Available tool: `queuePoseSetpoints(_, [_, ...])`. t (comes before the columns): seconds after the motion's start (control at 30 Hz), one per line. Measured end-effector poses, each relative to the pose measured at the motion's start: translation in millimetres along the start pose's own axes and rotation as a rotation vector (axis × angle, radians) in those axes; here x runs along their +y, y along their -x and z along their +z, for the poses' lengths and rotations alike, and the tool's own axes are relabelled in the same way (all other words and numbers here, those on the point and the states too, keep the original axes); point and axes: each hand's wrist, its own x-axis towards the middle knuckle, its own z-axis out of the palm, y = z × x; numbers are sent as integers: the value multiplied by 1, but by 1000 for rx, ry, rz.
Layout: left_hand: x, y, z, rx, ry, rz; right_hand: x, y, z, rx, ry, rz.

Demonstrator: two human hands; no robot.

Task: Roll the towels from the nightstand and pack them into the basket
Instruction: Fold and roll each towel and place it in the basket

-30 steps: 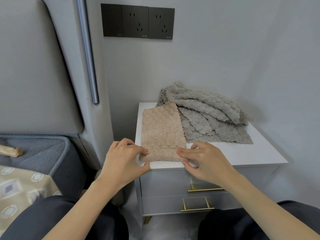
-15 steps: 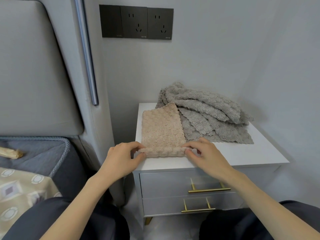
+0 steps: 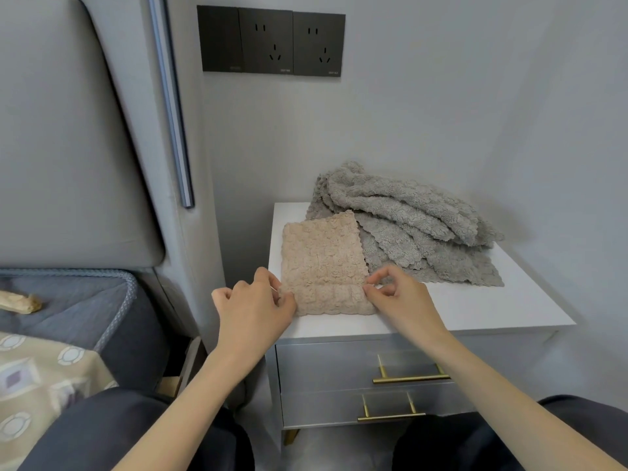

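Observation:
A beige towel [image 3: 323, 253] lies folded in a strip on the white nightstand [image 3: 475, 311], its near end turned over into a short roll [image 3: 331, 299]. My left hand [image 3: 253, 309] pinches the roll's left end, and my right hand [image 3: 397, 295] pinches its right end with thumb and fingertips. Behind and to the right, several grey towels [image 3: 407, 226] lie in a loose heap, partly under the beige one. No basket is in view.
The nightstand has two grey drawers with gold handles [image 3: 411, 379]. A padded headboard [image 3: 68, 130] and a bed with a blue mattress edge [image 3: 85, 300] stand to the left. Black wall sockets [image 3: 272, 40] sit above. My dark-clad knees fill the bottom.
Both hands first pinched the towel's flat near edge, then turned it over away from me. The roll is now thicker and lies a little farther up the towel.

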Motion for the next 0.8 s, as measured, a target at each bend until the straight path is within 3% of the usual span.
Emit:
queuePoseSetpoints(0.1, [0,0,0,39,-27,80,-2,3,7,76,159,-89])
queuePoseSetpoints(0.2, [4,-1,-2,11,116,285,-5,10,13,179,410,-305])
queuePoseSetpoints(0.27, [7,0,-3,7,115,433,-7,11,14,225,451,-484])
queuePoseSetpoints(0.37, [7,1,-1,-16,92,529,-7,9,15,196,522,-848])
queuePoseSetpoints(0.43, [5,1,-1,-46,96,566,-6,10,15,118,632,-990])
queuePoseSetpoints(0.57, [4,1,-2,-7,-26,683,-5,14,19,53,681,-1022])
queuePoseSetpoints(0.8, [-1,5,-13,43,-247,711,-4,21,6,-10,645,-801])
